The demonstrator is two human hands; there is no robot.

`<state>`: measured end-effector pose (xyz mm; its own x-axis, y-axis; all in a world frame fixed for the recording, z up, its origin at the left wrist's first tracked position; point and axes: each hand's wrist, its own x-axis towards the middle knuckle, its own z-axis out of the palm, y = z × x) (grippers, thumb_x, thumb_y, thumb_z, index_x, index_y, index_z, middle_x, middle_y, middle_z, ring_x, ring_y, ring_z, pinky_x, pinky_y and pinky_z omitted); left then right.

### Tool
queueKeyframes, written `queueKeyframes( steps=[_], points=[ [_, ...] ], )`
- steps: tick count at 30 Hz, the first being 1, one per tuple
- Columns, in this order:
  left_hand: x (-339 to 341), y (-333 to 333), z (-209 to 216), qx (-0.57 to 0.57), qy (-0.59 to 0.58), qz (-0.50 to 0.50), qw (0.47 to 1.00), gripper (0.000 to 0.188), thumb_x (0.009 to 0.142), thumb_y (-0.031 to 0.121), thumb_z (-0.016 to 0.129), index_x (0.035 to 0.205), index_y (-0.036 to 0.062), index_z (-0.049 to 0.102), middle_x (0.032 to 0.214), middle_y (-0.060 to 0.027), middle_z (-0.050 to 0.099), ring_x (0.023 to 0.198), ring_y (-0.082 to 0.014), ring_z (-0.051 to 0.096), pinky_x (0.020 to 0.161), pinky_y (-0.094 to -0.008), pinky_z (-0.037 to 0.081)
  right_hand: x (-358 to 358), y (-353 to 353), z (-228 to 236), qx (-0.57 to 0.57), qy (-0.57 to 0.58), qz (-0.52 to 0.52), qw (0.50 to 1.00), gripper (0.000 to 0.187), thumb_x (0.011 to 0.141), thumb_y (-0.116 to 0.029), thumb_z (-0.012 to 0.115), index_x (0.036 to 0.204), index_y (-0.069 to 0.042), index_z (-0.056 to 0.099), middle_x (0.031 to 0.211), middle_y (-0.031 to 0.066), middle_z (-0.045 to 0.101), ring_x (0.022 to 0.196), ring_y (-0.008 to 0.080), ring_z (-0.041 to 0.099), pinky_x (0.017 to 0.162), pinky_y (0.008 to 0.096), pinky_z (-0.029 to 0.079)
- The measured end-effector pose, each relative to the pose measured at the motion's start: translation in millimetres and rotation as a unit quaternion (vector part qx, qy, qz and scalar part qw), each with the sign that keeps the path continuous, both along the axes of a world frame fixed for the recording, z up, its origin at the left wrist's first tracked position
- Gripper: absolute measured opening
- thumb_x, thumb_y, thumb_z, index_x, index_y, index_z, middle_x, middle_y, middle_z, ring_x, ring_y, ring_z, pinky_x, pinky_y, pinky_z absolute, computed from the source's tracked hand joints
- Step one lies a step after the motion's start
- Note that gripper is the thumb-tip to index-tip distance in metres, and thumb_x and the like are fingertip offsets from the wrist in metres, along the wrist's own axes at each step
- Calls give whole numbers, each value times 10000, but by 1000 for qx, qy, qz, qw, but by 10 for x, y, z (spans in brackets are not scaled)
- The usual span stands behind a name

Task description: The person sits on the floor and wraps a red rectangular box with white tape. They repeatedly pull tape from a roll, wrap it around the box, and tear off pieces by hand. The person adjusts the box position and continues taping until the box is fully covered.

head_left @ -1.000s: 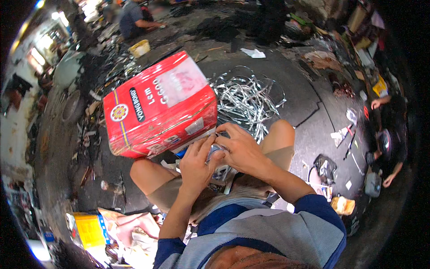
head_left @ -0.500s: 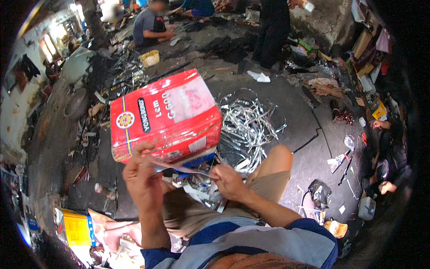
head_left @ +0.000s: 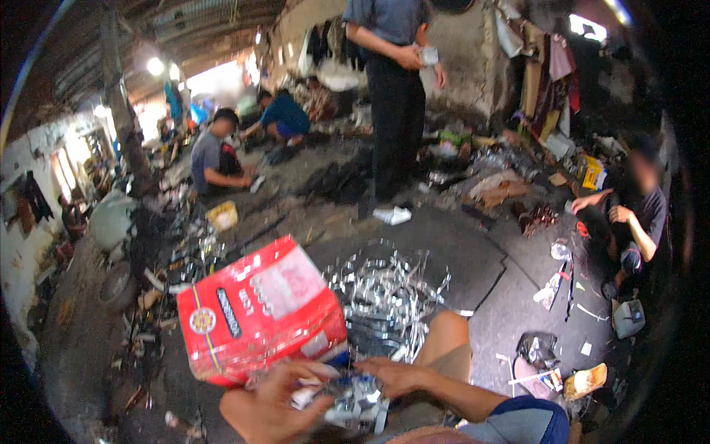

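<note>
Left hand (head_left: 277,403) nearest, lower edge, blurred; thumb and index curved apart over silvery scraps (head_left: 364,407), can't tell if it pinches any. Right hand (head_left: 396,376) at far edge of same scraps, fingers stretched forward, close together; tips unclear, grip can't be told. Scraps sit low center, between the hands, in front of the torso. Bare right knee (head_left: 446,333) beside right hand.

Red box (head_left: 259,314) just beyond left hand, tilted in view, pale patch on upper face. Tangle of shiny strips (head_left: 388,296) right of box, on dark floor. Black plastic bag (head_left: 538,349) and yellowish-brown piece (head_left: 586,381) off right, whitish container (head_left: 629,320) farther right, near seated person (head_left: 651,203).

Farther: yellow tub (head_left: 222,216), white crumpled sheet (head_left: 392,215). Standing person (head_left: 396,111), dark trousers, holds small pale item (head_left: 429,56). Seated person in grey (head_left: 209,159) left of them.
</note>
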<state>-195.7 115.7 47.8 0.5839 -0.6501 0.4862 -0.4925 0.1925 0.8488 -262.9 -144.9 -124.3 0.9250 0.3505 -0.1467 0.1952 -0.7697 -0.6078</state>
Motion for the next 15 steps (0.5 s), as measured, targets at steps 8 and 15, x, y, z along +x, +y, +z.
queueKeyframes(
  steps=[8, 15],
  points=[
    [110, -278, -682, -40, -93, 166, 981, 449, 798, -37, 765, 1216, 30, 615, 1019, -117, 721, 890, -169, 712, 707, -283, 562, 161, 463, 668, 448, 157, 24, 880, 560, 961, -268, 710, 1405, 4, 500, 1098, 70, 669, 1000, 132, 644, 875, 310, 529],
    [802, 993, -140, -205, 131, 472, 848, 295, 873, -15, 688, 1153, 10, 597, 889, -27, 650, 679, -103, 592, 589, -236, 493, 519, -57, 983, 341, 52, -4, 939, 248, 1004, -279, 637, 1087, -51, 691, 740, -37, 637, 645, 42, 575, 588, 236, 464]
  ],
)
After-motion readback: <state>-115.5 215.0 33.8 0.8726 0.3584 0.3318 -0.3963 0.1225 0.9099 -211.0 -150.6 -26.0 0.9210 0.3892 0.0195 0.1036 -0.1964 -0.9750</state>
